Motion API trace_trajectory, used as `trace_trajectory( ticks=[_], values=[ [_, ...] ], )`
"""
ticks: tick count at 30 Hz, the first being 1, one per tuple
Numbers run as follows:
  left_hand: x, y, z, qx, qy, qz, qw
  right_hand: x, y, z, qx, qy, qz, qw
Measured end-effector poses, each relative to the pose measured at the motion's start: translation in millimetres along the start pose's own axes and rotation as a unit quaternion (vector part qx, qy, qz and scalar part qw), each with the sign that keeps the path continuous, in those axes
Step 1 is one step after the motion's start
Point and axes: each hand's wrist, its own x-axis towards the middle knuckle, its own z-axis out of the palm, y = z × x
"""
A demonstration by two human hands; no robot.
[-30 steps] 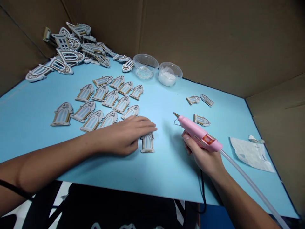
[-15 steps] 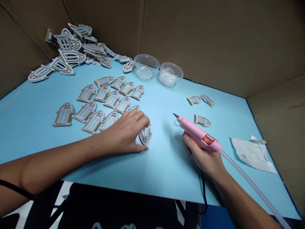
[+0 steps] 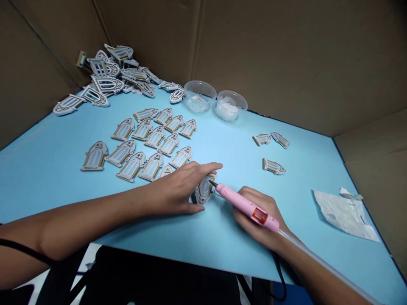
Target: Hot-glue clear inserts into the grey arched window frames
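Note:
My left hand point(image 3: 181, 186) grips a small arched window-shaped piece point(image 3: 203, 194) by its edges, thumb at the near end and fingers at the far end. The piece is tilted up a little, and the hand hides part of it. In my right hand point(image 3: 259, 207) is a pink hot glue gun point(image 3: 238, 200) with a clear glue stick point(image 3: 321, 263) trailing from its back. Its metal nozzle points left, at or just over the piece's upper part; I cannot tell whether it touches. Several similar arched pieces point(image 3: 151, 166) lie in rows left of my left hand.
A heap of white-and-gold window frames point(image 3: 108, 84) fills the far left corner. Two clear plastic tubs, one with small bits point(image 3: 199, 101) and one with white material point(image 3: 227, 111), stand at the back. Right are three pieces point(image 3: 274, 166) and a paper sheet point(image 3: 343, 214). Cardboard walls point(image 3: 286, 63) surround the table.
The glue gun has swung left and down, bringing its nozzle to the piece in my left hand. My left hand has shifted slightly right, lifting the piece's edge. The view has moved slightly.

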Motion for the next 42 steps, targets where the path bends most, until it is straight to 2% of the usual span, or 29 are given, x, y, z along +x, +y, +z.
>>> trace_trajectory(
  ticks=[4,11,26,31,34,36,38,40,42],
  values=[
    [-1.5,2.0,1.1,-0.024,0.016,0.029,0.999,-0.9,-1.6,1.2,-0.015,0.011,-0.010,1.000],
    [-1.9,7.5,-3.9,-0.025,0.007,-0.010,1.000,0.5,-6.0,-3.8,-0.026,0.018,-0.015,0.999],
    [-0.5,1.1,-1.8,-0.016,0.022,0.038,0.999,1.7,-6.9,-3.7,-0.044,0.017,-0.018,0.999],
    [-1.8,-0.7,-0.7,-0.012,0.011,0.017,1.000,1.9,-6.6,-3.9,-0.044,0.011,-0.011,0.999],
    [0.4,-1.7,0.1,-0.010,0.004,-0.016,1.000,1.7,-8.2,-8.9,-0.018,0.005,-0.011,1.000],
    [3.3,-1.2,-0.9,0.001,-0.015,-0.065,0.998,0.5,-9.6,-14.7,0.006,0.034,0.038,0.999],
    [6.2,0.0,-3.5,0.025,-0.055,-0.107,0.992,-1.3,-10.6,-21.3,0.025,0.099,0.146,0.984],
    [7.9,0.8,-6.6,0.047,-0.091,-0.112,0.988,-2.9,-11.0,-27.0,0.050,0.153,0.261,0.952],
    [8.4,0.7,-9.2,0.049,-0.093,-0.088,0.991,-3.4,-10.7,-30.6,0.075,0.160,0.333,0.926]
  ],
)
